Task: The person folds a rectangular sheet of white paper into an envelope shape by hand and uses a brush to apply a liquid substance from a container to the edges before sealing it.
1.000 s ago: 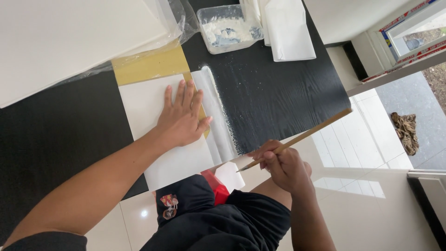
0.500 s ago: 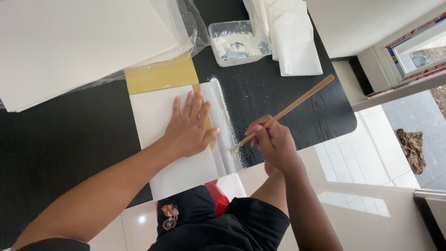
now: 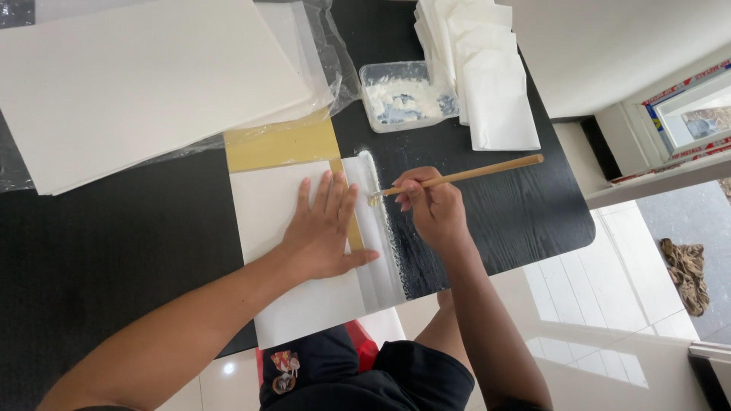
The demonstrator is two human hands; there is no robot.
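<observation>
Black wood-grain table (image 3: 114, 251) on glossy white tiled floor (image 3: 609, 335), bright with reflected daylight. White wall (image 3: 601, 46) at upper right, window (image 3: 697, 114) beside it. Crumpled rag (image 3: 685, 274) on darker floor outside.

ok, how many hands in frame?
2. The left hand lies flat on the white sheet over the black table; the right hand holds a wooden brush at the sheet's edge strip.

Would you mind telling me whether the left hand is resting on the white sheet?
Touching. The head view shows the left hand pressed flat, fingers spread, on the white sheet, no gap visible beneath the palm, while the right hand holds a wooden brush.
</observation>
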